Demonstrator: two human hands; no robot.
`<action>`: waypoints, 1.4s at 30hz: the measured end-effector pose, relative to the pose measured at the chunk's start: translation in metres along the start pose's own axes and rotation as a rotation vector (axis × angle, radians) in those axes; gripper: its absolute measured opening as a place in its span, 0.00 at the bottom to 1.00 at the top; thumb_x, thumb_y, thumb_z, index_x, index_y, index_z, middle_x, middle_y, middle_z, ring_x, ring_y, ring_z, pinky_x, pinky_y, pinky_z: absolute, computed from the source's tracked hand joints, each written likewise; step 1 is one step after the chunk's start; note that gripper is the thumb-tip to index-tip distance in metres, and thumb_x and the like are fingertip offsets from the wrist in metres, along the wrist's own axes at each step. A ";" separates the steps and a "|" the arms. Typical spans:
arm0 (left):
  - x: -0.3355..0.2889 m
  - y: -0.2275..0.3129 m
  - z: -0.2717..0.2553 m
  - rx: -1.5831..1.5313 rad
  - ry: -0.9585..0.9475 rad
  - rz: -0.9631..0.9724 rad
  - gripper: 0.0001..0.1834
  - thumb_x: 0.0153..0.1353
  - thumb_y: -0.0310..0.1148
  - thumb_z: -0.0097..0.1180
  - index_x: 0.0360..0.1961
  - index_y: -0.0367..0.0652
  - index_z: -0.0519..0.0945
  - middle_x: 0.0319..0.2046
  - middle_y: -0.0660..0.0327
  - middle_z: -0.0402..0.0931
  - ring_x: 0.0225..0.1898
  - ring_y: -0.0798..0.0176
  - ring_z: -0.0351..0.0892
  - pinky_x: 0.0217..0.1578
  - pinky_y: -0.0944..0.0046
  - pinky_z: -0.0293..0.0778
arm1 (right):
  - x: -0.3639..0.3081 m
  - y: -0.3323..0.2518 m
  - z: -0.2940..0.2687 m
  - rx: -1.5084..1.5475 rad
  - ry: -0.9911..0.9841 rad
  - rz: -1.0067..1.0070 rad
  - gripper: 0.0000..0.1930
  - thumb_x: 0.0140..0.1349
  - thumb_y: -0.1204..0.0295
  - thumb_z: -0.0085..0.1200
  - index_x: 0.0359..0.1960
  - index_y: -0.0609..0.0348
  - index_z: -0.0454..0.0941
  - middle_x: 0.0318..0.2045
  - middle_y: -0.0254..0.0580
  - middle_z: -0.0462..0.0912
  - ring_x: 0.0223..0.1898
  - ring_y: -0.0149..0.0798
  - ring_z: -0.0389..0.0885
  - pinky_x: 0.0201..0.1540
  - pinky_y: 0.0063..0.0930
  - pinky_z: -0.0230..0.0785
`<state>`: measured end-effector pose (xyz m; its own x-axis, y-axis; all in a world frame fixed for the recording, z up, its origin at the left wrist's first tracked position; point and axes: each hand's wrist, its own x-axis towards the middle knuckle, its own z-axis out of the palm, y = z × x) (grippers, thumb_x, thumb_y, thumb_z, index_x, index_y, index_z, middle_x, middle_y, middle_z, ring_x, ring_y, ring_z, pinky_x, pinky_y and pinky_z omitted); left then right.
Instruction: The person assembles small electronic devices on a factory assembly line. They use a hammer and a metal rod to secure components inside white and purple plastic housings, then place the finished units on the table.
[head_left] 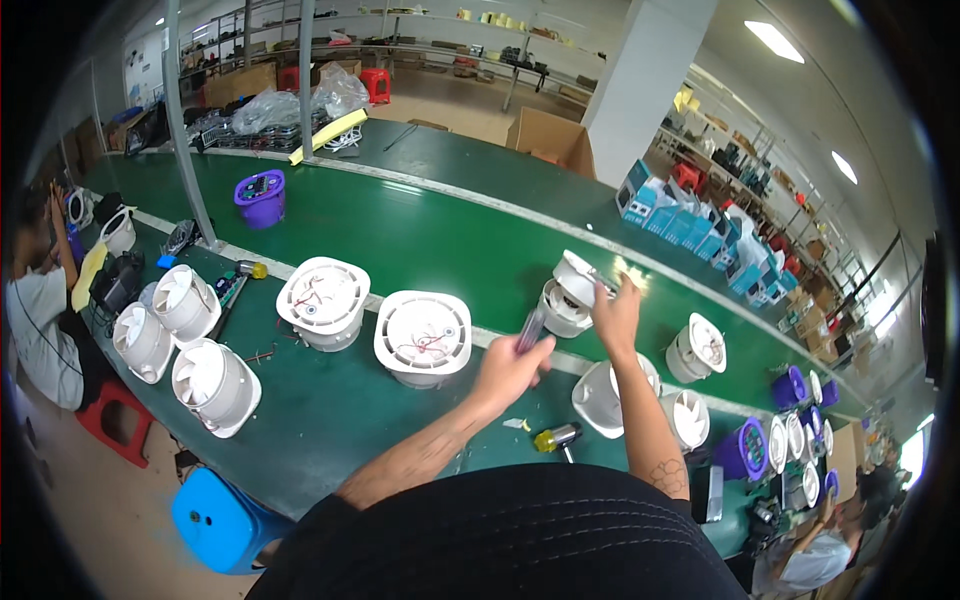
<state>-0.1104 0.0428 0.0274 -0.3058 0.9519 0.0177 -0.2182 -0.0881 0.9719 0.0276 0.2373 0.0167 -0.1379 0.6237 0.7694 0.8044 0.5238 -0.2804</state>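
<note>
My left hand (508, 374) is closed around a slim, dark, translucent stick-like handle (532, 328), perhaps a screwdriver's; its tip cannot be made out. My right hand (617, 312) grips the edge of a white round fan housing part (574, 276), which is tilted above a second white housing (563, 312) on the green belt. Left of my left hand stand two white fan housings (423, 335) with thin red wires on their slotted faces. Under my right forearm another white housing (602, 398) is partly hidden. A yellow-handled tool (557, 437) lies near my body.
White fan housings (215, 385) cluster at the left, and one housing (697, 348) sits on the belt at right. A purple base (262, 198) stands far left; another purple base (742, 450) is at right. Metal posts (190, 130) rise from the bench. People sit at both ends.
</note>
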 end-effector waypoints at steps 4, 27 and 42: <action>-0.076 0.041 -0.107 0.434 0.200 0.387 0.18 0.63 0.42 0.56 0.36 0.33 0.79 0.26 0.58 0.81 0.25 0.61 0.78 0.33 0.61 0.75 | -0.031 -0.130 -0.028 0.582 -0.620 0.251 0.21 0.63 0.54 0.51 0.44 0.62 0.78 0.38 0.53 0.83 0.41 0.47 0.82 0.45 0.38 0.72; -0.236 -0.007 -0.147 0.225 0.218 0.021 0.15 0.65 0.30 0.54 0.50 0.35 0.70 0.37 0.62 0.76 0.33 0.74 0.75 0.27 0.74 0.70 | -0.224 -0.160 -0.212 0.780 -0.799 0.523 0.35 0.67 0.62 0.44 0.71 0.59 0.42 0.46 0.68 0.78 0.49 0.60 0.79 0.55 0.42 0.67; -0.160 0.029 -0.073 0.017 -0.125 0.114 0.24 0.70 0.34 0.41 0.13 0.43 0.63 0.15 0.63 0.60 0.25 0.67 0.62 0.41 0.59 0.65 | -0.259 -0.030 -0.281 0.113 -0.580 0.355 0.17 0.55 0.67 0.62 0.43 0.63 0.77 0.29 0.48 0.77 0.32 0.49 0.77 0.35 0.38 0.70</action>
<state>-0.1352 -0.1334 0.0353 -0.2097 0.9653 0.1558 -0.1729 -0.1934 0.9658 0.2011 -0.1027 -0.0129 -0.1893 0.9619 0.1971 0.7972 0.2677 -0.5412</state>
